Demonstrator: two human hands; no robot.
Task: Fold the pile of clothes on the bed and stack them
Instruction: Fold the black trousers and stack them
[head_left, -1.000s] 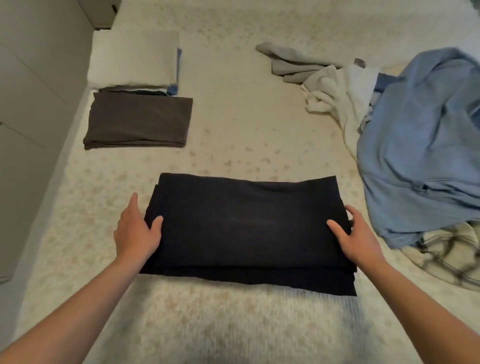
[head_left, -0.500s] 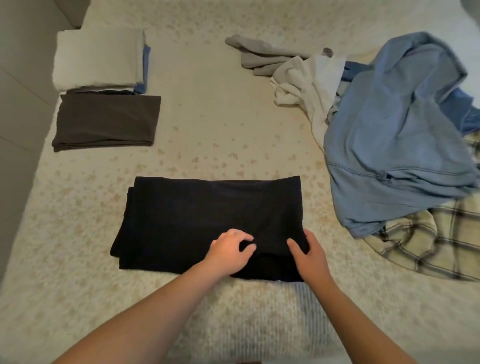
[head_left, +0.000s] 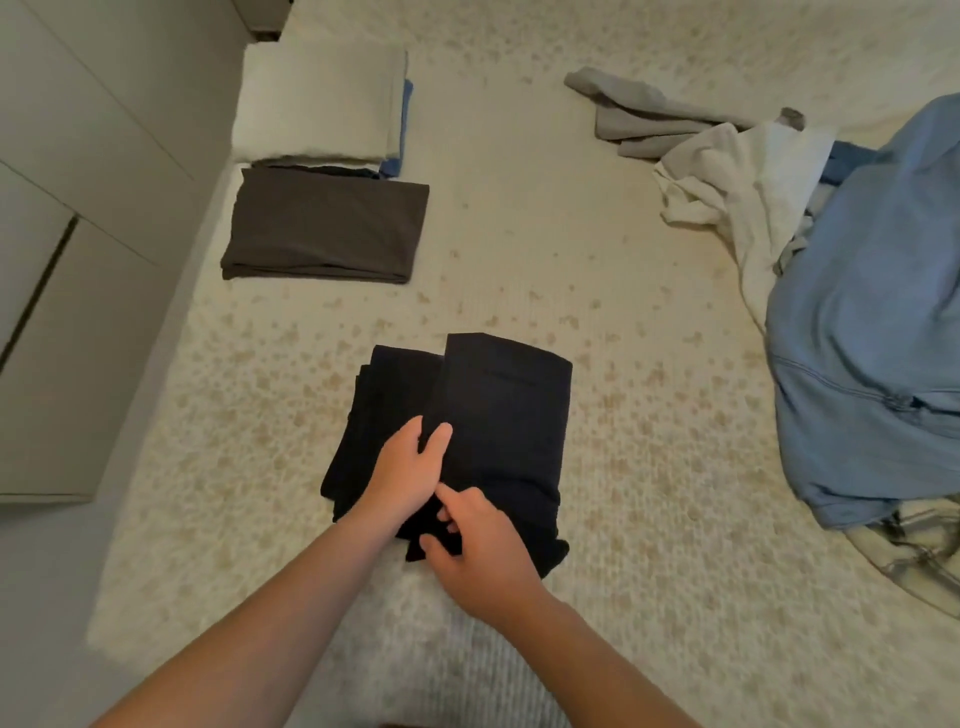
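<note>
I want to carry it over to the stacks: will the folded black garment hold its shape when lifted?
Probably not unaided: the black garment looks soft, its layers uneven at the near edge. The left hand and right hand hold it there; supporting it underneath seems wise. Likely light.

On the bed (head_left: 519, 234) in front of you lies the folded garment (head_left: 498, 415), near centre. Far left sits a folded stack (head_left: 317, 98), with another folded piece (head_left: 322, 226) just nearer, touching it. The unfolded pile (head_left: 857, 312) sprawls along your right, well apart.
</note>
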